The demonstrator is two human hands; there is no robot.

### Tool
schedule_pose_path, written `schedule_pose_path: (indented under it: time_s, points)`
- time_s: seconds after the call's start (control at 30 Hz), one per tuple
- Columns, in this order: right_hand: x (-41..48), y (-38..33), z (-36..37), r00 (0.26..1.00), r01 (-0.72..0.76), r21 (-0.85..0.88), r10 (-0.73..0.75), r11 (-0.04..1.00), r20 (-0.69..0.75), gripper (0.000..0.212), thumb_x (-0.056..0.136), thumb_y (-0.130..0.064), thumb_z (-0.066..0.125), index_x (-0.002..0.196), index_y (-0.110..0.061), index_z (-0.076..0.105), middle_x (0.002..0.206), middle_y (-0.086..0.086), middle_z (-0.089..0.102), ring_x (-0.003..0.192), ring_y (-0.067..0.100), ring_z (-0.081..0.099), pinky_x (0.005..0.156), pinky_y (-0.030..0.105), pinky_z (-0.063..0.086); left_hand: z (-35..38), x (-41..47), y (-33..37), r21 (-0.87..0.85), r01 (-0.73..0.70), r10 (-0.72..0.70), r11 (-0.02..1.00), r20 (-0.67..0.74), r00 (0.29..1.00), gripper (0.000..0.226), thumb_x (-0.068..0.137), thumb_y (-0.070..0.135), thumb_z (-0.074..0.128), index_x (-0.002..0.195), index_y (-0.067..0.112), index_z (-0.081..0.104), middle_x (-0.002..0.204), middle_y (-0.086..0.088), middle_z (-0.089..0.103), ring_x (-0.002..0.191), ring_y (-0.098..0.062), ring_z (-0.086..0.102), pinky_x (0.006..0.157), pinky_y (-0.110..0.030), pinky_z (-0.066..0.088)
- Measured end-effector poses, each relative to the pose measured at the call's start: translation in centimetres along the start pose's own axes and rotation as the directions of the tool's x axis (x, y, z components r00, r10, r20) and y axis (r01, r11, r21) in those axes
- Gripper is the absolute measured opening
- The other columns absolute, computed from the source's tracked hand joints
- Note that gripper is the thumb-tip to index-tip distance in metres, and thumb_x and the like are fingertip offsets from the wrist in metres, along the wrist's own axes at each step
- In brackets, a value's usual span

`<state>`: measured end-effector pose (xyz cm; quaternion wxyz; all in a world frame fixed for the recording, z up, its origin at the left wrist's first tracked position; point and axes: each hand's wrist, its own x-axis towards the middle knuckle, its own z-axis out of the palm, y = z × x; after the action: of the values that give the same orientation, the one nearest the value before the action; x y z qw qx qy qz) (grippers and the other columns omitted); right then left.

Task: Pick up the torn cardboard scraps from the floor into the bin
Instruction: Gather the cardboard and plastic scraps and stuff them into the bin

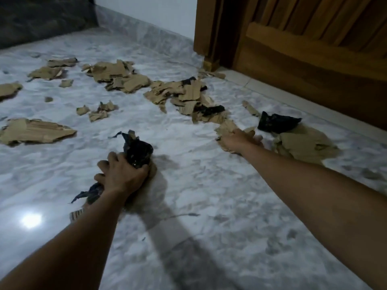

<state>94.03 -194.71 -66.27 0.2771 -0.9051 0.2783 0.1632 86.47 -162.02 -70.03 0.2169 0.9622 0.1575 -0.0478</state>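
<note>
The floor is shiny grey-and-white marble tile [188, 206], with a bright spot of light at 8 o'clock. A white wall [159, 11] stands at 12 o'clock. A big brown wooden door [314, 49] fills the corner at 1 o'clock. A dark, blurry thing sits at 11 o'clock; what it is cannot be told.

Torn brown cardboard scraps [121, 76] lie all over the far floor, from 9 o'clock round to 2 o'clock. They are flat, ragged and wavy inside. Some have black printed sides. One wide flat brown piece [35, 130] lies alone at 9 o'clock. A black crumpled scrap [276, 122] sits on a large brown sheet [301, 143] at 2 o'clock.

The left hand [119, 174] is near the middle, low over the floor. Its fingers are curled tight around a bunch of black and brown cardboard bits [138, 151].

The right hand [240, 139] reaches out toward 2 o'clock. Its fingers are closed over a small brown cardboard piece [226, 128] that lies on the floor, just beside the large sheet.
</note>
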Motion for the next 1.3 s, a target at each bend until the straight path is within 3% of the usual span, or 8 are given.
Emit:
schedule_pose_path:
  time_s: [0.07, 0.23, 0.47, 0.6, 0.9, 1.03, 1.13, 1.3]
  points:
    - [0.2, 1.7, 2.4, 1.0, 0.02, -0.038, -0.019, 0.999, 0.004, 0.091, 0.079, -0.08, 0.05, 0.152, -0.041, 0.014, 0.165, 0.01, -0.007, 0.149, 0.044, -0.008, 0.116, 0.064, 0.011, 1.8, -0.9, 0.8, -0.016, -0.146, 0.142, 0.989, -0.139, 0.98, 0.071, 0.077, 0.07, 0.053, 0.118, 0.012, 0.045, 0.121, -0.01, 0.042, 0.117, -0.032, 0.037, 0.096, -0.05, 0.031]
    - [-2.0, 3.0, 6.6, 0.877, 0.176, -0.244, -0.265, 0.954, -0.401, 0.049, 0.089, -0.061, 0.054, 0.127, -0.032, 0.043, 0.136, 0.023, 0.041, 0.124, 0.042, 0.029, 0.095, 0.054, 0.03, 2.3, -1.3, 3.1, -0.076, -0.295, 0.275, 0.952, -0.205, 0.939, 0.046, 0.077, 0.054, 0.066, 0.103, 0.019, 0.053, 0.092, -0.009, 0.065, 0.084, -0.032, 0.057, 0.07, -0.039, 0.045]
    - [-8.5, 4.0, 7.6, 0.855, 0.455, -0.127, -0.472, 0.881, -0.214, 0.052, 0.086, -0.011, 0.069, 0.135, -0.023, 0.058, 0.119, 0.016, 0.064, 0.113, 0.036, 0.054, 0.092, 0.043, 0.051, -1.0, -2.0, 4.4, -0.296, -0.232, 0.232, 0.927, -0.035, 0.972, 0.037, 0.071, 0.025, 0.077, 0.106, 0.017, 0.066, 0.092, -0.007, 0.069, 0.083, -0.027, 0.063, 0.068, -0.028, 0.046]
    - [-12.0, 4.0, 8.4, 0.82, 0.571, 0.159, -0.549, 0.805, -0.161, 0.015, 0.079, -0.015, 0.077, 0.093, -0.019, 0.072, 0.088, 0.003, 0.072, 0.086, 0.018, 0.066, 0.065, 0.027, 0.048, -3.9, -4.8, 1.4, -0.304, -0.248, 0.2, 0.92, -0.18, 0.963, 0.024, 0.061, 0.031, 0.075, 0.078, 0.021, 0.062, 0.082, -0.009, 0.062, 0.07, -0.028, 0.059, 0.055, -0.027, 0.041]
    - [-19.5, -0.5, 12.3, 0.546, 0.823, 0.247, -0.832, 0.511, -0.097, 0.024, 0.07, -0.036, 0.079, 0.072, -0.029, 0.056, 0.072, -0.011, 0.056, 0.068, 0.007, 0.05, 0.056, 0.026, 0.035, -5.6, -12.9, -8.2, -0.078, 0.006, -0.004, 0.997, 0.032, 0.999, 0.076, 0.07, 0.053, 0.073, 0.131, 0.019, 0.042, 0.11, -0.003, 0.026, 0.093, -0.041, 0.059, 0.089, -0.044, 0.052]
    - [-18.7, -3.3, 11.8, 0.73, 0.683, 0.103, -0.674, 0.723, -0.115, 0.043, 0.074, -0.038, 0.082, 0.111, -0.031, 0.062, 0.125, 0.009, 0.041, 0.088, 0.03, 0.052, 0.073, 0.034, 0.047, -3.7, -13.7, -9.0, -0.059, -0.058, 0.058, 0.997, 0.007, 0.998, 0.065, 0.075, 0.053, 0.07, 0.125, 0.017, 0.051, 0.112, -0.007, 0.039, 0.089, -0.034, 0.06, 0.085, -0.041, 0.052]
    - [-16.8, -4.4, 10.7, 0.879, 0.461, 0.011, -0.458, 0.888, 0.129, 0.084, 0.074, -0.047, 0.081, 0.146, -0.036, 0.039, 0.153, 0.013, 0.016, 0.116, 0.04, 0.051, 0.094, 0.043, 0.051, -3.7, -13.1, -8.6, -0.096, -0.083, 0.082, 0.992, -0.013, 0.997, 0.043, 0.078, 0.042, 0.07, 0.11, 0.015, 0.059, 0.103, -0.011, 0.054, 0.085, -0.034, 0.06, 0.074, -0.038, 0.051]
    - [-15.4, -3.8, 12.2, 0.866, 0.482, -0.195, -0.431, 0.854, 0.252, 0.101, 0.07, -0.068, 0.076, 0.154, -0.037, 0.029, 0.162, 0.012, -0.007, 0.143, 0.042, 0.027, 0.109, 0.046, 0.041, -2.2, -13.2, -8.4, -0.111, -0.081, 0.072, 0.99, -0.089, 0.993, 0.018, 0.073, 0.027, 0.065, 0.074, 0.011, 0.057, 0.071, -0.004, 0.053, 0.076, -0.025, 0.043, 0.064, -0.038, 0.042]
